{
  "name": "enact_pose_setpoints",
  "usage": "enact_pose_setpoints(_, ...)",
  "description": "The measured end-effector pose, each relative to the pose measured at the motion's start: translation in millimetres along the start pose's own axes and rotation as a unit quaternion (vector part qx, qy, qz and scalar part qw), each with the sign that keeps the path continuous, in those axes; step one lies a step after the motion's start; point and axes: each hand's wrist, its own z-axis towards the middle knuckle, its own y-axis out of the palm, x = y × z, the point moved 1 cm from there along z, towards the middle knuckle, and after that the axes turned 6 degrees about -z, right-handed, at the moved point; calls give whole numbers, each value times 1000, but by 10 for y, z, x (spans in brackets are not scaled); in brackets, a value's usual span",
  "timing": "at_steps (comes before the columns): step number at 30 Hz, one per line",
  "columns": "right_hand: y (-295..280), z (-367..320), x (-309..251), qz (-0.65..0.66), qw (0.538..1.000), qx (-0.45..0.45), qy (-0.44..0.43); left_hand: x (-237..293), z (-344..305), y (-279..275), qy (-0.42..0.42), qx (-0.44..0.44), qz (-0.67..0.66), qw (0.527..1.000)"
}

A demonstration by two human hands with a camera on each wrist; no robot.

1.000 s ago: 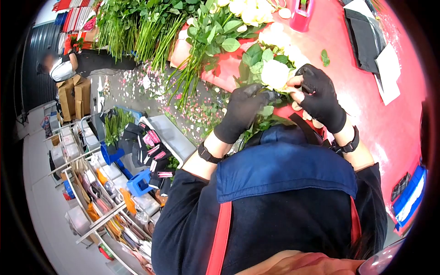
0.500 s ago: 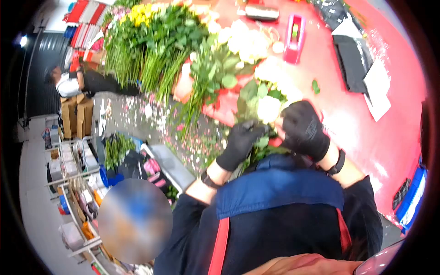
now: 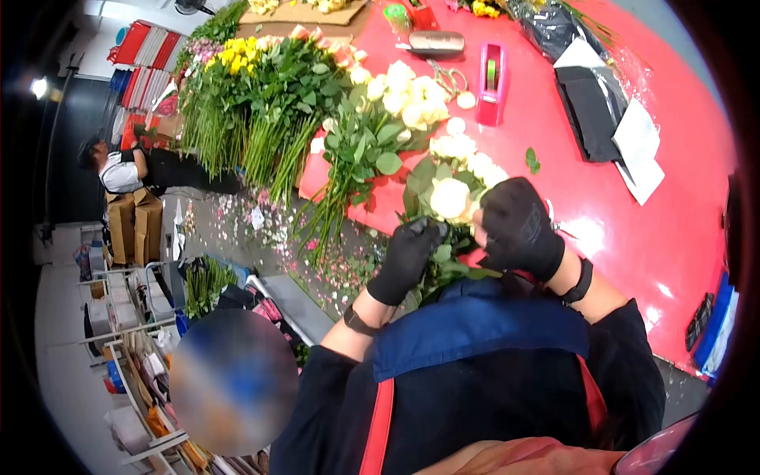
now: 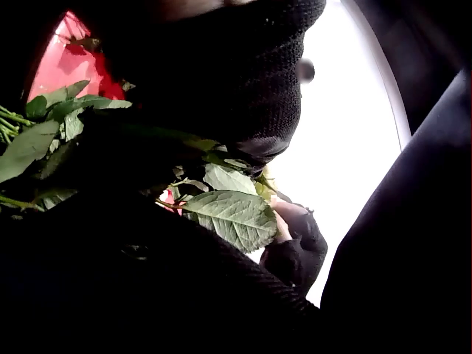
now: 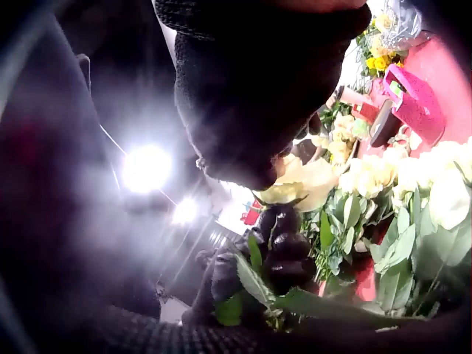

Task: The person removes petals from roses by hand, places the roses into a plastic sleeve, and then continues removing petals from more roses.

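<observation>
A white rose (image 3: 450, 198) with green leaves stands in front of the person's chest in the head view. The black-gloved left hand (image 3: 408, 257) grips its stem just below the bloom; its curled fingers (image 5: 286, 247) show under the petals in the right wrist view. The right hand (image 3: 521, 228), in a black glove with bare fingertips, pinches at the right side of the bloom, and its thumb is mostly hidden. Also in the right wrist view, the bloom (image 5: 306, 184) lies right beside the right hand. A serrated leaf (image 4: 232, 217) hangs between the hands in the left wrist view.
More white roses (image 3: 416, 95) and leafy stems lie on the red table (image 3: 602, 237). Beyond them are a pink tape dispenser (image 3: 492, 83), scissors (image 3: 450, 79) and a black folded packet (image 3: 586, 115). Petals litter the floor; another person (image 3: 119, 166) stands far left.
The head view has tilted up, showing more of the table's far side. Both hands stay at the rose, the right one turning its back more toward the camera. A blurred round patch appears at lower left.
</observation>
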Motion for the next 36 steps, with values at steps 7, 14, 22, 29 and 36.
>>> enact_pose_setpoints(7,75,-205,199,235,939,-101,231,64,-65,-278,155,83,133,975)
enact_pose_setpoints(14,480,-334,185,297,911,-150,243,83,-102,-234,301,158,422,841)
enact_pose_setpoints(22,563,-387,266,393,780,-188,449,156,50,-340,266,172,376,871)
enact_pose_setpoints(29,557,-613,504,236,848,-213,424,1230,372,-857,234,172,158,944)
enact_pose_setpoints(36,331,205,430,190,944,26,269,922,641,-512,312,101,410,851)
